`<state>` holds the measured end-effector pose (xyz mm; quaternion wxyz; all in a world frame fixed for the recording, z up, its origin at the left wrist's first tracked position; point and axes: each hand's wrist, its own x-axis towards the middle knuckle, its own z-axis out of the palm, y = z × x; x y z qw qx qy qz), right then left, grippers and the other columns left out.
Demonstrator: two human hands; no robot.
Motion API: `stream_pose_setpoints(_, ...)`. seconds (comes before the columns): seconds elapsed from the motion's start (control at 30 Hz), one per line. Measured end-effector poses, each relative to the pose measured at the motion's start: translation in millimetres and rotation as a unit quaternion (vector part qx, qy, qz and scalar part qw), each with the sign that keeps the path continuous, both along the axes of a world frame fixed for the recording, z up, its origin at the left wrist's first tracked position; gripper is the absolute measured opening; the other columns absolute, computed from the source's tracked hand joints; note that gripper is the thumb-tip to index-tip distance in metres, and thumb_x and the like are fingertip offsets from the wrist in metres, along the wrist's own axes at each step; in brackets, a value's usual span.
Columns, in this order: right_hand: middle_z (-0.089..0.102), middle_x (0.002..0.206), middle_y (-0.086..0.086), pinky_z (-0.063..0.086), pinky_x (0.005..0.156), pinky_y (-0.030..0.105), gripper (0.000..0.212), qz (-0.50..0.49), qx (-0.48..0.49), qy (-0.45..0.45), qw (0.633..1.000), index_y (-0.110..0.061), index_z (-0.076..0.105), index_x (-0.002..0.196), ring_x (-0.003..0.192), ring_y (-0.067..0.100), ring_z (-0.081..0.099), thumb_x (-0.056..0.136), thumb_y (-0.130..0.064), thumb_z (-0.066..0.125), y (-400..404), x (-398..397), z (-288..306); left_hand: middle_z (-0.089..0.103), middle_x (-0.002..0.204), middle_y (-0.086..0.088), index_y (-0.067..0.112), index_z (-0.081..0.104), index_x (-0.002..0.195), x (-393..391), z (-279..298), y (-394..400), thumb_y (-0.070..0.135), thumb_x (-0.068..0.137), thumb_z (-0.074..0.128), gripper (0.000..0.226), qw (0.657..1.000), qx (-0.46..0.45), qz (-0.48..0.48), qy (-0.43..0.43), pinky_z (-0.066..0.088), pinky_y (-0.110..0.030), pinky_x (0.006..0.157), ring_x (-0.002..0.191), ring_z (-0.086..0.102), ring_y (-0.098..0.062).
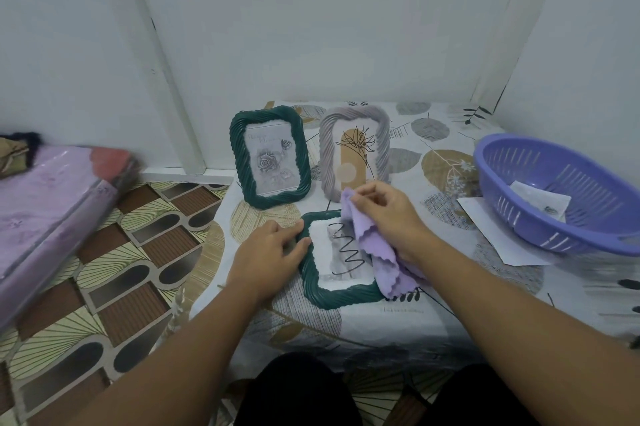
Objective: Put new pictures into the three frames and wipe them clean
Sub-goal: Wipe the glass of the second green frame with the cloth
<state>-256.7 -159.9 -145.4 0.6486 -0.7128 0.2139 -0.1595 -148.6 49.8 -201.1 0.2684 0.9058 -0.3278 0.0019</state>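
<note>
Fingers (360, 199) pinch cloth (377, 245) — seemingly over frame (341, 294).

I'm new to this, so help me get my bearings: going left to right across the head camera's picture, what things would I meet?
Pink bundle on the floor → standing green frame → standing grey frame → white paper → purple basket. The flat green frame, cloth and hands overlap those, so I leave them out.

Two dark green frames (268, 159) (341, 290), one grey frame (353, 148). The cloth (374, 249) is light purple. The basket (561, 193) is purple-blue. The worktop (433, 287) cover is white with leaves.
</note>
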Motion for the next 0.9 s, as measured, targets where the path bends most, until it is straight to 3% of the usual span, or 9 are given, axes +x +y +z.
stream_pose_setpoints(0.1,0.073,0.097,-0.008,0.051,0.083,0.022,0.011,0.05,-0.227,0.028,0.972,-0.022,0.075,0.091,0.093,0.006,0.066,0.092,-0.033,0.075,2,8,-9,0.051,0.096,0.01,0.04,0.057,0.143,0,0,0,0.059,0.098,0.05,0.049,1.0,-0.002,-0.001,-0.002,0.05,-0.034,0.084,0.095,0.054,-0.013)
stream_pose_setpoints(0.23,0.068,0.091,-0.01,0.055,0.085,0.039,0.018,0.071,-0.412,0.096,0.903,-0.024,0.076,0.088,0.088,0.01,0.065,0.091,-0.041,0.074,-11,11,-17,0.052,0.096,0.01,0.04,0.056,0.143,-1,0,0,0.059,0.098,0.05,0.049,1.0,-0.004,-0.001,-0.001,0.05,-0.035,0.085,0.095,0.054,-0.012)
stream_pose_setpoints(0.4,0.07,0.095,-0.011,0.054,0.092,0.038,0.011,0.013,-0.384,0.088,0.919,-0.024,0.08,0.09,0.092,0.01,0.066,0.092,-0.033,0.074,-28,13,-10,0.051,0.095,0.011,0.041,0.056,0.143,-1,0,0,0.06,0.097,0.05,0.05,1.0,-0.002,0.0,-0.001,0.05,-0.036,0.084,0.095,0.054,-0.013)
stream_pose_setpoints(0.6,0.065,0.096,-0.008,0.052,0.084,0.037,0.016,0.07,-0.443,0.09,0.889,-0.028,0.081,0.093,0.092,0.014,0.06,0.09,-0.041,0.074,-9,30,-18,0.051,0.095,0.01,0.042,0.057,0.142,-1,0,0,0.06,0.097,0.051,0.049,1.0,-0.001,0.005,-0.006,0.05,-0.035,0.083,0.094,0.053,-0.012)
stream_pose_setpoints(0.9,0.055,0.086,-0.011,0.05,0.081,0.036,0.015,0.056,-0.427,0.083,0.899,-0.029,0.081,0.094,0.089,0.012,0.057,0.091,-0.041,0.073,-9,28,-31,0.054,0.098,0.01,0.041,0.056,0.143,-1,1,0,0.06,0.097,0.05,0.05,1.0,-0.002,0.003,-0.003,0.051,-0.037,0.085,0.096,0.055,-0.012)
